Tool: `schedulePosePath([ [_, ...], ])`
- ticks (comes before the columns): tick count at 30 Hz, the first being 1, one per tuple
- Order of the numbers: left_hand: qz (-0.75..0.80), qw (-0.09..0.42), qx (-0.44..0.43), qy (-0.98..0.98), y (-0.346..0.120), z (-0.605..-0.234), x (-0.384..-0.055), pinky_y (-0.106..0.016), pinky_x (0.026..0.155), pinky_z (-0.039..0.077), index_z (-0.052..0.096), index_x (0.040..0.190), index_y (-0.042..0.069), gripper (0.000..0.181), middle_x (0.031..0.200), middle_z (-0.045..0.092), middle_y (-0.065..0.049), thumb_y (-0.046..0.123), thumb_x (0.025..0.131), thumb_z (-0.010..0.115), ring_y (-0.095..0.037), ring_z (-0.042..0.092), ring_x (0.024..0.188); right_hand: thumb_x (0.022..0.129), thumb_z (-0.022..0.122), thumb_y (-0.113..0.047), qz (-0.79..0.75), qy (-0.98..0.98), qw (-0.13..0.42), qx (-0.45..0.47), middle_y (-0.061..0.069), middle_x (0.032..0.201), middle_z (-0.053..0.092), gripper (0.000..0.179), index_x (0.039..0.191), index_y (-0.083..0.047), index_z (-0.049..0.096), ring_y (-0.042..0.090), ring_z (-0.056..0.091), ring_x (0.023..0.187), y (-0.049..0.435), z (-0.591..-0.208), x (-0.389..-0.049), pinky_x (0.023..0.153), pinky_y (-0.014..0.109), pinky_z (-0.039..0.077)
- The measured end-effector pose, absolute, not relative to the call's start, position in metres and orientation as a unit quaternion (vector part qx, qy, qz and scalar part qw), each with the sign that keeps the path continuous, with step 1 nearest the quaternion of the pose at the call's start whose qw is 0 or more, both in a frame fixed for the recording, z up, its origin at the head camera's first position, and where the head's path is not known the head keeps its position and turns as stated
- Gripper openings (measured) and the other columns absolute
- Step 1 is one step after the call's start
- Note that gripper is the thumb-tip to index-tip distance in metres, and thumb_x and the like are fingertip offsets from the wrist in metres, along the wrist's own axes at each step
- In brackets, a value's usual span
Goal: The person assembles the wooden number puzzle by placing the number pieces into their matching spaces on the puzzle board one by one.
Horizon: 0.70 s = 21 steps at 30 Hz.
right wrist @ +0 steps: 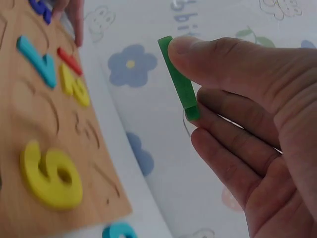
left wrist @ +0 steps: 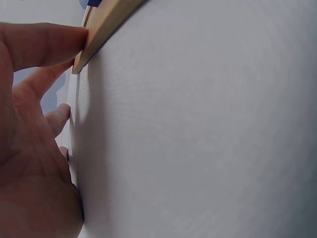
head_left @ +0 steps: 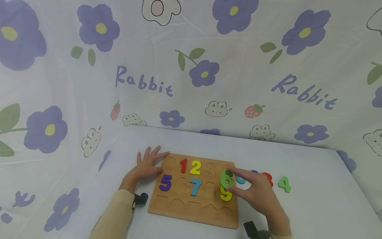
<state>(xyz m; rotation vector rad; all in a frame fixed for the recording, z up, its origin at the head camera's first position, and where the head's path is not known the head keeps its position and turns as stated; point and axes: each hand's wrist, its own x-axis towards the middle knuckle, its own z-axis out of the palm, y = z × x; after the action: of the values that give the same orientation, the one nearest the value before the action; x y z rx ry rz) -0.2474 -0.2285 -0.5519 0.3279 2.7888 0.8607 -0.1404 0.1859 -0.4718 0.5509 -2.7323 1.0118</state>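
Note:
My right hand (head_left: 259, 191) pinches a green number 6 (head_left: 227, 179) between thumb and fingers, above the right side of a wooden number puzzle board (head_left: 173, 210). The right wrist view shows this green piece (right wrist: 178, 74) edge-on, apart from the board. Just below it, a yellow 9 (head_left: 225, 196) sits on the board, partly covered in the head view. With fingers spread, my left hand (head_left: 147, 167) touches the board's upper left edge with thumb and index finger. A red 1 (head_left: 183, 165), yellow 2 (head_left: 195, 167), purple 5 (head_left: 165, 183) and light blue 7 (head_left: 195, 187) are on the board.
Right of the board, a green 4 (head_left: 285, 184) lies on the white table (head_left: 322, 199). A red piece (head_left: 270, 179), a dark blue piece (head_left: 254, 171) and a light blue piece (head_left: 240, 179) are partly hidden by the right hand. Behind hangs a flowered cloth (head_left: 238, 79).

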Motion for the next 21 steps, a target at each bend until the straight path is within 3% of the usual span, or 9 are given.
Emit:
schedulePosePath([
  [14, 0.291, 0.102, 0.11, 0.945, -0.229, -0.556, -0.25, -0.08, 0.126, -0.019, 0.053, 0.164, 0.029, 0.072, 0.184, 0.018, -0.017, 0.019, 0.095, 0.071, -0.054, -0.007, 0.169, 0.089, 0.093, -0.027, 0.4, -0.879, 0.063, 0.25, -0.004, 0.141, 0.077, 0.055, 0.14, -0.017, 0.076, 0.026, 0.072, 0.134, 0.134, -0.473, -0.165, 0.108, 0.055, 0.061],
  [21, 0.293, 0.101, 0.11, 0.944, -0.23, -0.558, -0.251, -0.079, 0.126, -0.019, 0.054, 0.163, 0.028, 0.073, 0.184, 0.018, -0.018, 0.019, 0.092, 0.07, -0.054, -0.008, 0.168, 0.088, 0.093, -0.023, 0.415, -0.87, 0.04, 0.265, -0.002, 0.139, 0.078, 0.054, 0.139, -0.016, 0.077, 0.025, 0.074, 0.131, 0.109, -0.479, -0.172, 0.109, 0.053, 0.06],
])
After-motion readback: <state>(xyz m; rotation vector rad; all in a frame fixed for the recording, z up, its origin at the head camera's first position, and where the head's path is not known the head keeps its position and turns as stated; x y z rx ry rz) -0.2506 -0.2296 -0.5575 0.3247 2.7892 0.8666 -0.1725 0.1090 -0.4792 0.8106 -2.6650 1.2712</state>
